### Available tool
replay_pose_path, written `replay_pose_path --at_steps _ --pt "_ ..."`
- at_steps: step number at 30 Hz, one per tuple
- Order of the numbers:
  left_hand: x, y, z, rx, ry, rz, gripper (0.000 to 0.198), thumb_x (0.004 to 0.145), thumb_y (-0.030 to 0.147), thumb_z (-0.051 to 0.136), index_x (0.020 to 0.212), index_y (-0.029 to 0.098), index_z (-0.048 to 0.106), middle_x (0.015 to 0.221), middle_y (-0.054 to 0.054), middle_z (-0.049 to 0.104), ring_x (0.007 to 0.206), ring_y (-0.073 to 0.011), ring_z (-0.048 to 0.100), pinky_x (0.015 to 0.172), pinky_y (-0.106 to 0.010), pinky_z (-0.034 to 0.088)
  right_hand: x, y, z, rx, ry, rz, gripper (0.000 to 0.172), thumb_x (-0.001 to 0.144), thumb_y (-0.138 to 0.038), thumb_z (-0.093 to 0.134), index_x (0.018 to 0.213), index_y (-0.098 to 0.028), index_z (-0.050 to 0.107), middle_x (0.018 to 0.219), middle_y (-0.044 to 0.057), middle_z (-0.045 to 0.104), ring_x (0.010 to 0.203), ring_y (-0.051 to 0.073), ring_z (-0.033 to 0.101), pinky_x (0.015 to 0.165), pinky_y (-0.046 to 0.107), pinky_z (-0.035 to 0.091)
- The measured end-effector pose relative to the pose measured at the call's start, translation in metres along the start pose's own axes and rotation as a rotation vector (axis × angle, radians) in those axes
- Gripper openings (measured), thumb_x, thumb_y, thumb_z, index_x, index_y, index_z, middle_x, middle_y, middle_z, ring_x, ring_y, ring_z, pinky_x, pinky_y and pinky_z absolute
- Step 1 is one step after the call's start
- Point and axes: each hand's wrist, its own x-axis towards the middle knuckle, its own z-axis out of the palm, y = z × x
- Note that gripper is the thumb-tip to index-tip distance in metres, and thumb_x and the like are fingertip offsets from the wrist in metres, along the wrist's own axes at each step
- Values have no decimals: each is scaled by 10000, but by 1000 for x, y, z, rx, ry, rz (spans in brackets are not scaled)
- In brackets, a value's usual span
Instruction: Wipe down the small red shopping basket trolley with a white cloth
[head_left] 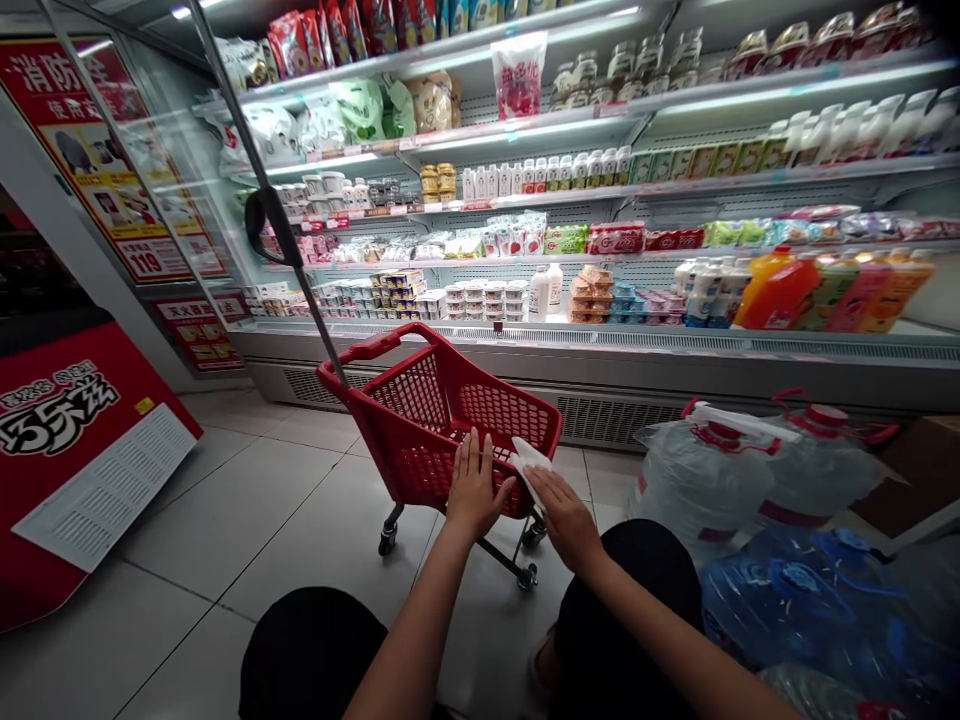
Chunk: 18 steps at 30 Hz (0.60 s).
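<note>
A red plastic shopping cart (405, 470) stands right in front of me, its basket walls full of small holes. My left hand (478, 488) lies flat against the cart's near side, fingers stretched out and holding nothing. At the basket's right corner, my right hand (566, 515) presses a white cloth or tissue (531, 462) to the rim. Part of the white piece is hidden under the fingers. A dark pole with a black loop (274, 225) rises at the cart's handle end.
Behind the cart runs a lit refrigerated shelf (465, 340) stocked with bottles, cups and packs. Large clear water jugs (701, 480) and blue bottles (780, 590) crowd my right. A red freezer (82, 440) stands left, on a tiled floor (195, 550).
</note>
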Motion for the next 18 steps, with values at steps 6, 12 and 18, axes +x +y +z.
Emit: replay_pose_path --at_steps 6,12,18 --pt "-1 10 -2 55 24 -157 743 1022 592 405 1590 114 374 1699 -219 205 1573 -421 148 1234 -625 232 3 -9 6 -1 -35 -121 868 832 41 358 1645 -237 234 1618 47 436 1510 190 370 1229 448 392" --pt "-6 7 -5 105 32 -159 710 1005 609 435 1568 177 441 1699 -177 238 1573 -425 148 1242 -673 111 42 55 6 49 -94 -96 704 872 16 365 1501 -264 511 1492 55 594 1402 185 525 1218 491 389" --pt "-6 0 -2 117 23 -153 853 974 654 468 1631 143 279 1722 -190 107 1589 -403 71 1244 -659 102 60 59 10 79 -95 -4 437 949 -61 406 1281 -230 635 1320 88 684 1339 226 561 1163 490 454"
